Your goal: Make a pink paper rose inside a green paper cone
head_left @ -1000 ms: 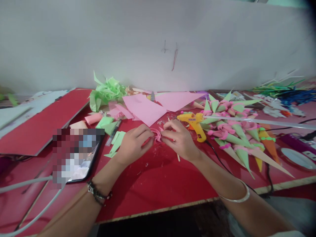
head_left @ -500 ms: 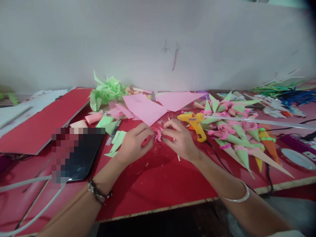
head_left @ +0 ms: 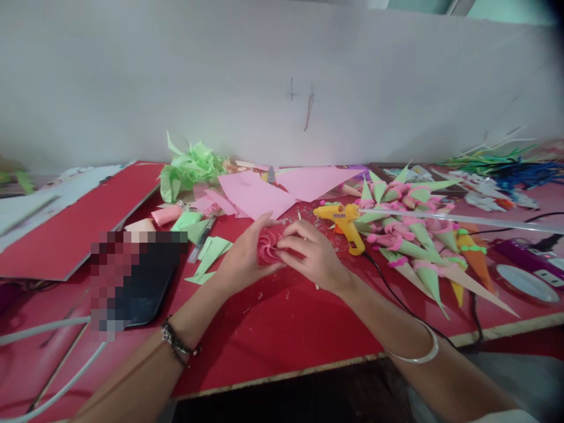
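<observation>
A small pink swirled piece (head_left: pixel 268 245), made of curved strips, is between my hands above the red table. My left hand (head_left: pixel 244 258) curls round its left side, with the thumb below and the fingers above. My right hand (head_left: pixel 314 255) has its fingertips pinched together at the right side of the piece. Just right of my right hand lies a yellow glue gun (head_left: pixel 346 223) with a long clear glue stick in its back. Pink paper sheets (head_left: pixel 251 191) lie behind my hands, and cut green paper pieces (head_left: pixel 214 252) lie left of my left hand.
A pile of green and pink paper cones (head_left: pixel 418 235) covers the right side. A dark tablet (head_left: pixel 152 282), partly blurred, and a red board (head_left: pixel 83 220) are at the left. Crumpled green paper (head_left: pixel 191 167) stands at the back. The glue gun's black cord (head_left: pixel 388 285) runs toward the front edge.
My left hand has opened wider round the pink piece, which shows more of its swirl. My right fingertips have moved slightly left onto it. The view has shifted a little.
</observation>
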### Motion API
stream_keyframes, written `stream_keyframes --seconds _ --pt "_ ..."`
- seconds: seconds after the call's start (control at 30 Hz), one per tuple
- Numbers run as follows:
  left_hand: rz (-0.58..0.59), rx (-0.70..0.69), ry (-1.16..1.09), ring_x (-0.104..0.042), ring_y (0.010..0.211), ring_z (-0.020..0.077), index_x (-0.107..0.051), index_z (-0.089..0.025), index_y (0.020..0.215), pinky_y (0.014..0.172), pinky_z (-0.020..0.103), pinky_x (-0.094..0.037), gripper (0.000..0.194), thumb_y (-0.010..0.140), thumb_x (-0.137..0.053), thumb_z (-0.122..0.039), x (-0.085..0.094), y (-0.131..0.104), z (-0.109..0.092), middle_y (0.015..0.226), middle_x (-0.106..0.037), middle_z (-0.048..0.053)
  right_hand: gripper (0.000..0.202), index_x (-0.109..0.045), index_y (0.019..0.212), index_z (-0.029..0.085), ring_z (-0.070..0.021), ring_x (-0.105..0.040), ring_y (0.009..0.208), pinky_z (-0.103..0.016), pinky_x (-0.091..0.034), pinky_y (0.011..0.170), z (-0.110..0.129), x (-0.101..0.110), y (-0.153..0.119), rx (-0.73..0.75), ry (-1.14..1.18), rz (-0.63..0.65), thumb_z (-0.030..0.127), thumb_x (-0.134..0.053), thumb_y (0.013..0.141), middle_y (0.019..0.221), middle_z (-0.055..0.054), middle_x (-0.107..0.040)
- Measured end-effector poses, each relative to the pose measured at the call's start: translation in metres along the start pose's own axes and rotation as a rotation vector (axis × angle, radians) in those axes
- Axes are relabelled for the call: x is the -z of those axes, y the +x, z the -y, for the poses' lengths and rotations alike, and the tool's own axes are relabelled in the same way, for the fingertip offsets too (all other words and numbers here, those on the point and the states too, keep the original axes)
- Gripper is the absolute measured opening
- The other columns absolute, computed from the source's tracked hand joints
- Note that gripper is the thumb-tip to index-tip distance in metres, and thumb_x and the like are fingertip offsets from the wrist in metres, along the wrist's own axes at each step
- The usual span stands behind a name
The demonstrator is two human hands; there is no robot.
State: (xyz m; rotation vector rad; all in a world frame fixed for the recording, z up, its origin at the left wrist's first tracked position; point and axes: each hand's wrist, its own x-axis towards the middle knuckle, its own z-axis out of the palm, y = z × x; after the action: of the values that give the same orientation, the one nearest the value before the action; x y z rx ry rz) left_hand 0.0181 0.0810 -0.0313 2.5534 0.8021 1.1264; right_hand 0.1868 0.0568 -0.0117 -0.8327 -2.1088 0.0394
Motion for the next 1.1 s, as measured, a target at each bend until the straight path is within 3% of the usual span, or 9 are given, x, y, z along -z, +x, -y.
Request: stream_keyframes --seconds 0.13,0.3,0.57,0.8,0.9,0.97,1.0,1.1 --pt "0.029 0.069 -0.108 -0.054 0.091 0.0181 -0.009 -0.021 0.130 0.076 0.031 -0.046 0.078 0.070 -0.060 -0.021 -0.003 -0.002 -0.001 0.105 -0.051 0.011 0.011 -0.057 0.077 0.017 -0.0129 -0.049 0.075 -0.027 -0.043 0.068 0.001 0.000 0.000 -0.002 0.029 0.024 0.021 -0.047 0.081 0.079 -0.004 -0.051" --pt "0.008 0.055 -0.112 -0.051 0.098 0.0194 -0.014 -0.021 0.129 0.081 0.033 -0.044 0.076 0.069 -0.060 -0.018 -0.002 -0.001 -0.004 0.110 -0.050 0.012 0.011 -0.057 0.076 0.018 -0.0125 -0.050 0.074 -0.026 -0.043 0.068 0.001 -0.003 -0.001 -0.027 0.053 0.042 0.023 -0.048 0.081 0.078 -0.003 -0.052" --pt "0.185 0.168 0.192 -0.058 0.078 0.0200 -0.029 -0.017 0.124 0.067 0.031 -0.045 0.054 0.076 -0.051 -0.026 0.007 0.001 -0.003 0.089 -0.061 0.008 0.015 -0.056 0.078 0.017 -0.0123 -0.051 0.073 -0.024 -0.042 0.066 -0.001 -0.002 0.000 -0.099 0.034 0.122 0.025 -0.044 0.083 0.078 -0.003 -0.054" --pt "0.305 0.112 0.333 -0.044 0.106 0.0266 -0.034 -0.015 0.123 0.088 0.045 -0.034 0.059 0.075 -0.048 -0.046 0.007 -0.002 0.007 0.114 -0.050 0.014 0.019 -0.057 0.076 0.016 -0.0110 -0.053 0.069 -0.022 -0.037 0.062 -0.005 -0.001 0.002 -0.209 -0.093 0.253 0.024 -0.041 0.083 0.074 -0.002 -0.058" --pt "0.278 0.120 0.415 -0.043 0.108 0.0292 -0.038 -0.015 0.121 0.087 0.046 -0.034 0.068 0.068 -0.049 -0.057 0.023 0.001 0.015 0.117 -0.048 0.014 0.024 -0.057 0.068 0.017 -0.0110 -0.052 0.058 -0.022 -0.033 0.053 -0.007 0.005 0.003 -0.255 -0.242 0.338 0.030 -0.043 0.082 0.062 -0.001 -0.058" --pt "0.213 0.160 0.487 -0.048 0.101 0.0270 -0.047 -0.017 0.112 0.081 0.040 -0.040 0.058 0.069 -0.049 -0.056 0.041 -0.001 0.024 0.110 -0.053 0.012 0.031 -0.057 0.060 0.017 -0.0123 -0.051 0.051 -0.023 -0.030 0.047 -0.009 0.012 0.003 -0.312 -0.402 0.410 0.036 -0.044 0.080 0.053 -0.002 -0.056" --pt "0.159 0.208 0.537 -0.052 0.094 0.0258 -0.051 -0.017 0.106 0.074 0.036 -0.043 0.052 0.069 -0.049 -0.055 0.050 -0.004 0.029 0.103 -0.056 0.011 0.033 -0.057 0.057 0.017 -0.0135 -0.052 0.050 -0.024 -0.029 0.046 -0.010 0.016 0.002 -0.348 -0.490 0.443 0.039 -0.045 0.079 0.051 -0.003 -0.056" --pt "0.172 0.286 0.602 -0.056 0.056 0.0171 -0.058 -0.018 0.079 0.047 0.024 -0.039 0.034 0.069 -0.052 -0.051 0.070 -0.021 0.044 0.070 -0.060 0.004 0.034 -0.060 0.058 0.015 -0.0182 -0.056 0.053 -0.025 -0.031 0.046 -0.014 0.028 0.000 -0.446 -0.706 0.548 0.041 -0.048 0.076 0.054 -0.008 -0.059"
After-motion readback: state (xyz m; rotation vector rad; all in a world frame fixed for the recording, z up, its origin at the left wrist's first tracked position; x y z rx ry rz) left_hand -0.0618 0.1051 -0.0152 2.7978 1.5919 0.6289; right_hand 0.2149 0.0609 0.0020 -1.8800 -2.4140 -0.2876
